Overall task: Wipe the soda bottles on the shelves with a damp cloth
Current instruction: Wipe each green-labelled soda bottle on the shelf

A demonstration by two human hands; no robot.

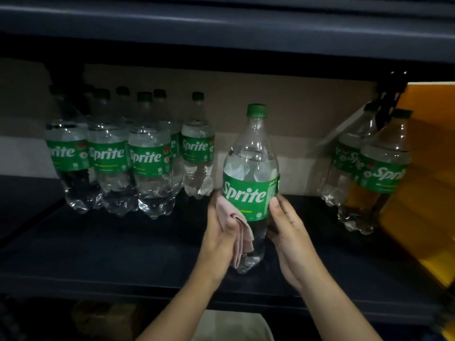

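Fingers of the right hand [286, 226] wrap the bottle [250, 183] at its label, upright near the shelf [123, 254] front, while the left hand [220, 233] presses the cloth [237, 232] against it; full, heavy, likely slick when damp, so hold the waist firmly.
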